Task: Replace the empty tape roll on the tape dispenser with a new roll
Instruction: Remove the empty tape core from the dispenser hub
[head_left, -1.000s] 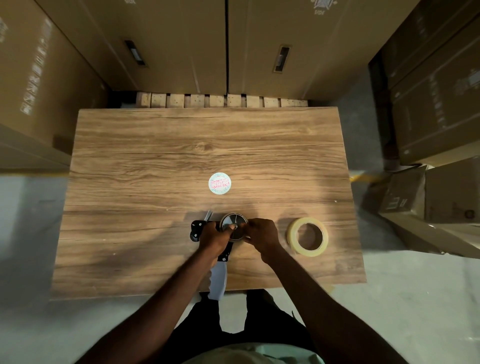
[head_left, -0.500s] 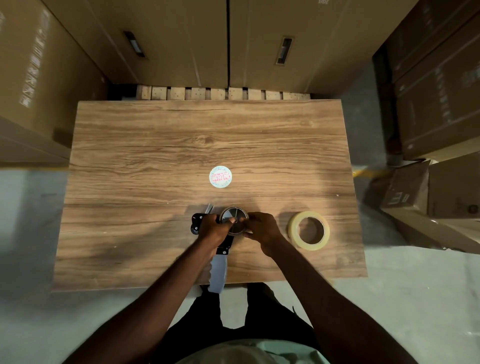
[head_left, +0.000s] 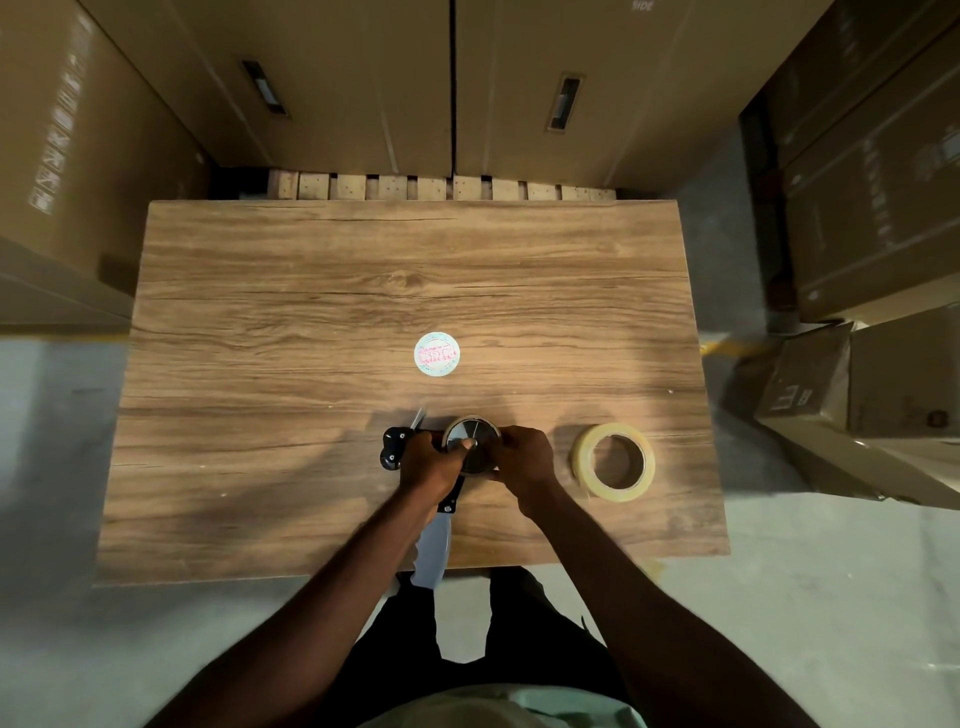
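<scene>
A black tape dispenser (head_left: 396, 448) lies flat on the wooden table (head_left: 311, 312) near its front edge, its grey handle (head_left: 434, 553) sticking out over that edge. My left hand (head_left: 432, 461) presses down on the dispenser body, thumb on the hub. The empty roll (head_left: 470, 434), a thin ring around the hub, sits on the dispenser, and my right hand (head_left: 522, 460) grips its right side. A new roll of clear yellowish tape (head_left: 613, 461) lies flat on the table to the right of my right hand, apart from it.
A round white sticker (head_left: 437, 353) sits on the table's middle. Tall cardboard boxes (head_left: 363, 78) stand behind the table and on both sides. A wooden pallet edge (head_left: 441, 187) shows at the table's far side. Smaller boxes (head_left: 857, 389) lie on the floor at right.
Both hands have stayed on the dispenser and the empty roll, with only small shifts of the fingers around the hub. The new roll has not moved.
</scene>
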